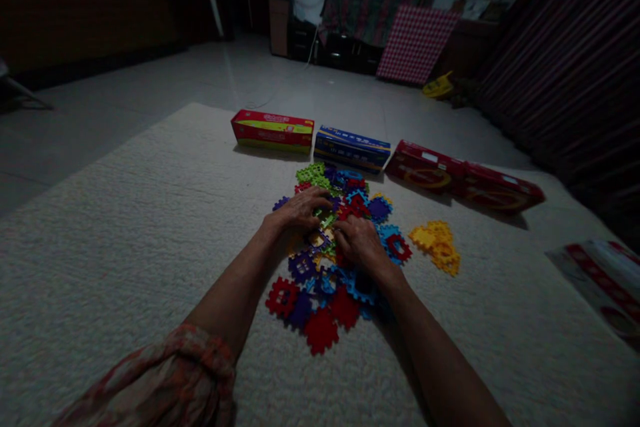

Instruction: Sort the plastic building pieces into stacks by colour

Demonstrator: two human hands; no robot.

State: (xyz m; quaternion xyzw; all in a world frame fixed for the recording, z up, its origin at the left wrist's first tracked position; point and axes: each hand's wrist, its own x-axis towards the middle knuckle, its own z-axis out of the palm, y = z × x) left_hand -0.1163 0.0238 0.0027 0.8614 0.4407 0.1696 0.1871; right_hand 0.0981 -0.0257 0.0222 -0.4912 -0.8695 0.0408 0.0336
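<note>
In the head view, my left hand (303,207) reaches over a loose pile of toothed plastic building pieces, its fingers curled at a small green piece (327,220). Just to the right, my right hand (361,240) has its fingers bent down into the pile; what they grip, if anything, is hidden. The pile mixes colours. At its near edge lie a red piece (321,331) and a purple piece (300,310). Light green pieces (313,175) lie at the far end. Blue pieces (359,285) are partly covered by my right wrist.
Yellow pieces (436,244) form a separate heap on the right of the pale mat (150,233). Behind the pile stand a red-and-yellow box (273,132), a blue box (352,148) and two dark red boxes (425,168). A printed package (603,283) lies at the far right.
</note>
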